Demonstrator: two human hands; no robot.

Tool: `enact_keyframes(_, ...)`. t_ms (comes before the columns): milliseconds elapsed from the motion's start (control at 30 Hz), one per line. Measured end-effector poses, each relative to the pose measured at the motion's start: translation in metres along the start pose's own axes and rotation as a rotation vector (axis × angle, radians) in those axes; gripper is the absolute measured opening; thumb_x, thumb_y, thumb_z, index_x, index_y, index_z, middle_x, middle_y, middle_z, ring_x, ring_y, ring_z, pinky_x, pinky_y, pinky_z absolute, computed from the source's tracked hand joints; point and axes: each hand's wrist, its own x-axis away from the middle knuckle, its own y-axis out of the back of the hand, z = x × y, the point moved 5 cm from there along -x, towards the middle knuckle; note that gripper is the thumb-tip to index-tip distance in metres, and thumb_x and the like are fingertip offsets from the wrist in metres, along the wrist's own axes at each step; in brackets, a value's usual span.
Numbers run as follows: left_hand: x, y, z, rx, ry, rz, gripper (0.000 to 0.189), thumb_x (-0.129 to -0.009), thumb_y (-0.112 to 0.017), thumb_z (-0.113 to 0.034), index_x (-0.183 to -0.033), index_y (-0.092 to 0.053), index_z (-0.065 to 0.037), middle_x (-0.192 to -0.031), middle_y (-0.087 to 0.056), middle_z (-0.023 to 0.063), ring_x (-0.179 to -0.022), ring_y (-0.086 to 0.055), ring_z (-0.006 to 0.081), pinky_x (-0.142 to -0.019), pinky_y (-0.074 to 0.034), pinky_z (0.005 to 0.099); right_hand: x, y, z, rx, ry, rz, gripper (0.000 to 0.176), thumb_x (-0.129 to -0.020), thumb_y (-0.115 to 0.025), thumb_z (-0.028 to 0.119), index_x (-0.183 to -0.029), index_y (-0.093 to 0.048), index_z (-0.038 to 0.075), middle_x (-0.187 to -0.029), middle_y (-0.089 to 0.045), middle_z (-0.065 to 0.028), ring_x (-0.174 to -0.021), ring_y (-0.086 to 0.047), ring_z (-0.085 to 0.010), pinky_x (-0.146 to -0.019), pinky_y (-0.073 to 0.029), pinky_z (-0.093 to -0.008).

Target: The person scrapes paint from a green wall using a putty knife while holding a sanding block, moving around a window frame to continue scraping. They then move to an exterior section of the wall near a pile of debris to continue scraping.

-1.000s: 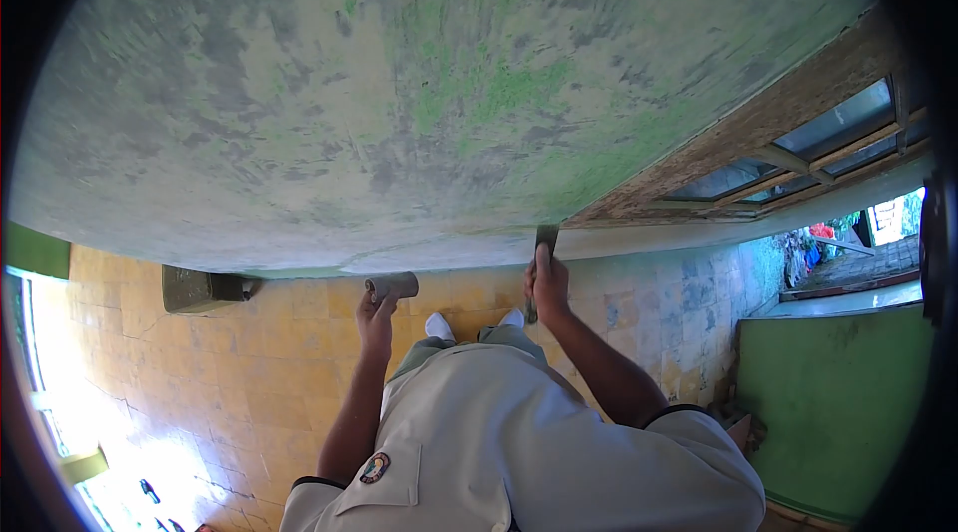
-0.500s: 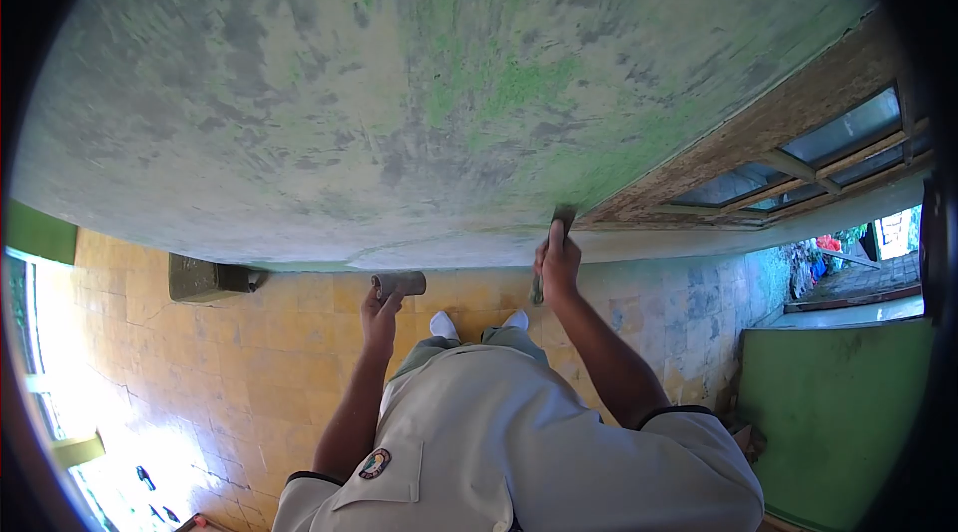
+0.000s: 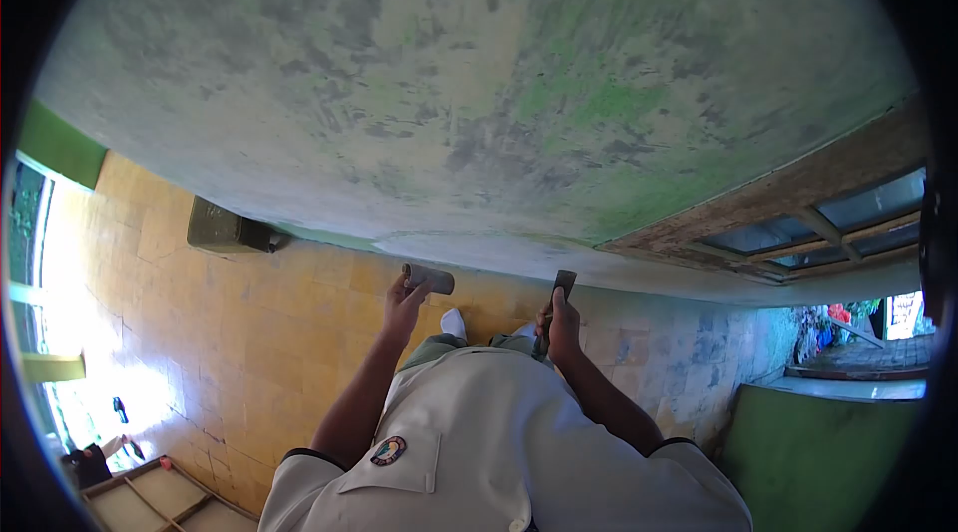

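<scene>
My right hand [image 3: 562, 324] is wrapped round a putty knife [image 3: 566, 281], its flat blade pointing up toward the wall and its handle running down below my fingers. The blade looks apart from the wall [image 3: 479, 113], which is patched in white, grey and green. To the left, my left hand [image 3: 401, 306] grips a short grey cylinder [image 3: 430, 279] lying sideways, its end facing left. I cannot make out whether it is a roll or a can. Both hands are in front of my body, low by the wall's lower part.
A wooden window frame [image 3: 738, 223] with glass panes is set in the wall at right. A dark box-shaped object [image 3: 225, 230] stands by the wall at left. Yellow tiles [image 3: 269, 332] cover the floor. A green panel [image 3: 818, 462] is at lower right, a wooden frame [image 3: 170, 497] at lower left.
My right hand has drawn the putty knife down and away from the wall beside the window frame. My left hand still holds the cylinder. The view has shifted and turned slightly.
</scene>
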Motion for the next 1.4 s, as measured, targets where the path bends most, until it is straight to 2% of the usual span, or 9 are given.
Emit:
enact_keyframes(100,0.005,0.005,0.003,0.043,-0.020,0.010,0.015,-0.081,-0.063,-0.012,-0.093,-0.059,-0.004,-0.080,-0.058,-0.0004,-0.070,-0.049,0.0066,-0.063,-0.039,0.0233,0.000,-0.004,0.003,0.000,0.005,0.057,0.047,-0.090,-0.049,0.050,-0.071,-0.048,0.008,-0.054,-0.047,-0.0052,-0.042,-0.046,-0.0165,-0.045,-0.041,-0.0313)
enact_keyframes(167,0.007,0.010,0.009,-0.012,0.029,0.035,0.021,-0.080,-0.059,-0.012,-0.100,-0.057,-0.004,-0.092,-0.060,0.0026,-0.085,-0.057,0.0125,-0.078,-0.047,0.0293,0.001,-0.005,0.007,-0.003,-0.009,0.073,0.046,-0.090,-0.049,0.050,-0.071,-0.048,0.008,-0.055,-0.048,-0.0053,-0.043,-0.047,-0.0167,-0.045,-0.042,-0.0314)
enact_keyframes(400,0.020,0.020,0.013,0.077,-0.016,0.010,0.020,-0.078,-0.052,-0.007,-0.097,-0.056,-0.002,-0.088,-0.059,0.0053,-0.084,-0.058,0.0149,-0.076,-0.050,0.0288,-0.015,-0.006,0.013,-0.014,0.067,0.143,0.038,-0.091,-0.050,0.042,-0.077,-0.050,0.007,-0.060,-0.050,-0.0052,-0.048,-0.050,-0.0167,-0.049,-0.044,-0.0313)
enact_keyframes(467,0.032,0.020,0.001,0.159,0.006,-0.074,0.020,-0.078,-0.052,-0.006,-0.096,-0.055,0.000,-0.085,-0.058,0.0055,-0.074,-0.055,0.0131,-0.072,-0.048,0.0275,-0.017,-0.004,0.019,-0.027,0.113,0.128,0.035,-0.092,-0.051,0.039,-0.079,-0.050,0.007,-0.061,-0.050,-0.0050,-0.049,-0.050,-0.0162,-0.050,-0.044,-0.0310)
enact_keyframes(567,0.034,0.037,0.017,0.123,0.043,-0.152,0.017,-0.079,-0.051,-0.008,-0.094,-0.054,-0.002,-0.086,-0.057,0.0049,-0.076,-0.056,0.0134,-0.071,-0.048,0.0280,-0.013,-0.001,0.030,-0.052,0.153,0.125,0.028,-0.092,-0.052,0.035,-0.084,-0.049,0.008,-0.063,-0.050,-0.0045,-0.051,-0.051,-0.0143,-0.050,-0.045,-0.0297)
enact_keyframes(767,0.039,0.030,0.009,0.222,0.008,-0.105,0.013,-0.083,-0.053,-0.013,-0.091,-0.055,-0.003,-0.084,-0.058,0.0052,-0.074,-0.057,0.0134,-0.069,-0.047,0.0277,-0.025,0.006,0.051,-0.099,0.157,0.117,0.034,-0.091,-0.052,0.040,-0.080,-0.049,0.008,-0.058,-0.048,-0.0034,-0.046,-0.047,-0.0128,-0.046,-0.041,-0.0274)
enact_keyframes(933,0.046,0.008,-0.009,0.109,-0.015,-0.077,0.020,-0.088,-0.057,-0.020,-0.095,-0.058,-0.001,-0.087,-0.063,0.0083,-0.074,-0.059,0.0145,-0.068,-0.048,0.0277,-0.037,0.003,0.097,-0.126,0.220,-0.048,0.044,-0.091,-0.048,0.046,-0.069,-0.045,0.008,-0.050,-0.043,-0.0015,-0.038,-0.040,-0.0110,-0.038,-0.035,-0.0274)
enact_keyframes(1200,0.051,0.008,0.003,0.169,-0.004,-0.093,0.021,-0.088,-0.058,-0.022,-0.096,-0.060,-0.002,-0.091,-0.063,0.0074,-0.080,-0.060,0.0135,-0.069,-0.047,0.0277,-0.028,0.014,0.026,0.193,0.304,0.001,0.051,-0.090,-0.048,0.050,-0.065,-0.043,0.007,-0.045,-0.039,-0.0015,-0.035,-0.038,-0.0112,-0.036,-0.033,-0.0277)
enact_keyframes(1400,0.052,0.009,0.005,0.111,0.030,-0.105,0.019,-0.088,-0.059,-0.021,-0.095,-0.060,-0.003,-0.089,-0.062,0.0060,-0.076,-0.057,0.0109,-0.068,-0.044,0.0252,-0.036,-0.010,0.109,-0.048,0.360,-0.049,0.053,-0.090,-0.048,0.051,-0.061,-0.042,0.007,-0.044,-0.038,-0.0012,-0.035,-0.039,-0.0110,-0.036,-0.034,-0.0284)
